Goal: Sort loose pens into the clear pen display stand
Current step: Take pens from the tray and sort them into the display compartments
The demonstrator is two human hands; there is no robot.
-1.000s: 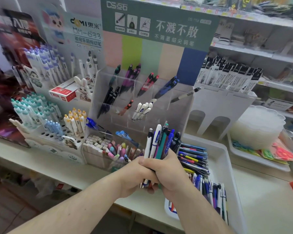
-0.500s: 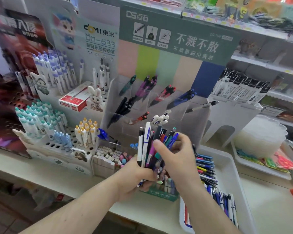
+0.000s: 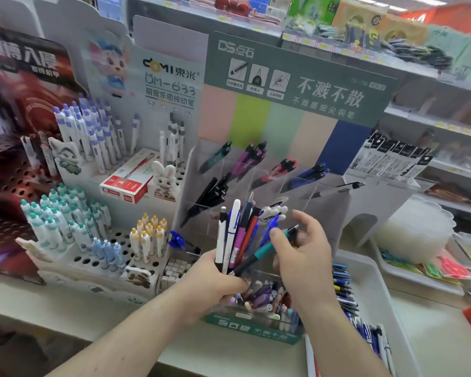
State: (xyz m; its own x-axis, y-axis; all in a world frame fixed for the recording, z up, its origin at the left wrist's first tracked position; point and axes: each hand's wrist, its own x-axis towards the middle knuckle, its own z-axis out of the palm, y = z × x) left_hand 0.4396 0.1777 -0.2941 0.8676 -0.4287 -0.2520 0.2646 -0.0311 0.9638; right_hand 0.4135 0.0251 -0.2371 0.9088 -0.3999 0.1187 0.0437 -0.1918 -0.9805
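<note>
My left hand [image 3: 215, 284] grips a bundle of mixed pens [image 3: 235, 232] upright in front of the clear pen display stand [image 3: 324, 197]. My right hand [image 3: 302, 257] pinches a teal and black pen [image 3: 259, 254] and holds it slanted, its lower end still among the bundle. The stand's slanted compartments hold teal, purple, red, blue, black and white pens, sorted by colour. A white tray [image 3: 375, 284] at the right holds several more loose pens [image 3: 343, 289].
A white peg stand [image 3: 93, 257] with capped pens and a red box [image 3: 125, 183] stands at the left. A white holder of packaged refills [image 3: 392, 156] and a clear tub [image 3: 413, 229] sit at the right. Store shelves run behind. The white counter edge runs below.
Both hands first clasped the bundle together. My right hand has let go, picked one teal pen out and drawn it to the right. The camera has moved closer to the stand.
</note>
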